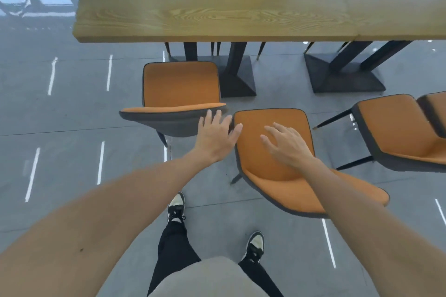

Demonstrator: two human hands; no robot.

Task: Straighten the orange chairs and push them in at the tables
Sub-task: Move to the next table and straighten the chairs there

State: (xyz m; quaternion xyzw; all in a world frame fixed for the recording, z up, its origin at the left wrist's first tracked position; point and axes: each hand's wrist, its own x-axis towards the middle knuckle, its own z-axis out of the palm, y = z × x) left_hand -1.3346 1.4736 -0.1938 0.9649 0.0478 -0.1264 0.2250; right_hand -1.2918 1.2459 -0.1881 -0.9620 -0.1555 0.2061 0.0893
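Three orange chairs with dark grey shells stand in front of a long wooden table (217, 7). The left chair (181, 84) faces the table squarely, its seat short of the table edge. The middle chair (272, 169) is turned askew and sits farther out. A third chair (395, 132) at the right is angled too. My left hand (216, 136) is spread open between the left chair's backrest and the middle chair's seat edge, fingers straight. My right hand (287, 144) hovers open over the middle chair's seat, fingers spread. Whether either hand touches a chair is unclear.
Two black pedestal bases (241, 79) (345, 75) hold the table up. Legs of other chairs show beyond them under the table. The floor is grey tile with white reflected streaks. My feet in black and white shoes (176, 207) stand behind the chairs.
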